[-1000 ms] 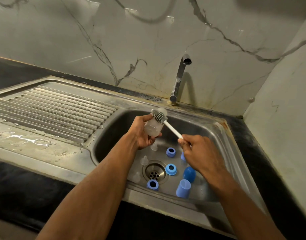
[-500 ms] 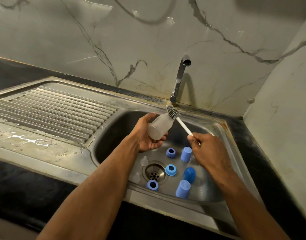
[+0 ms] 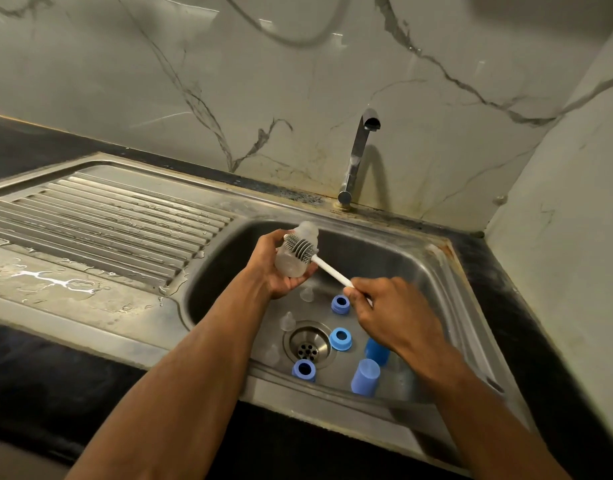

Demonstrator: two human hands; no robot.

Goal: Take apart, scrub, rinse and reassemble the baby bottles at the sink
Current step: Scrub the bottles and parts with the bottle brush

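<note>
Mid-scrub over the sink (image 3: 447, 278): left hand (image 3: 275, 268) fingers curled round the clear bottle (image 3: 293, 263), right hand (image 3: 389, 311) pinching the brush (image 3: 301, 247) handle, bristles on its outside; next, probably rinsing under the dry tap (image 3: 358, 150).

Pale marble-patterned wall panels with grey veins (image 3: 201, 81) fill the upper frame, meeting a plain side wall (image 3: 571, 244) at right. A black stone countertop (image 3: 38, 147) runs along the left. Dim, warm light glints off the wall's gloss.

Hands (image 3: 280, 268) scrub bottle (image 3: 291, 261) with brush (image 3: 300, 247) over sink (image 3: 436, 271).
</note>
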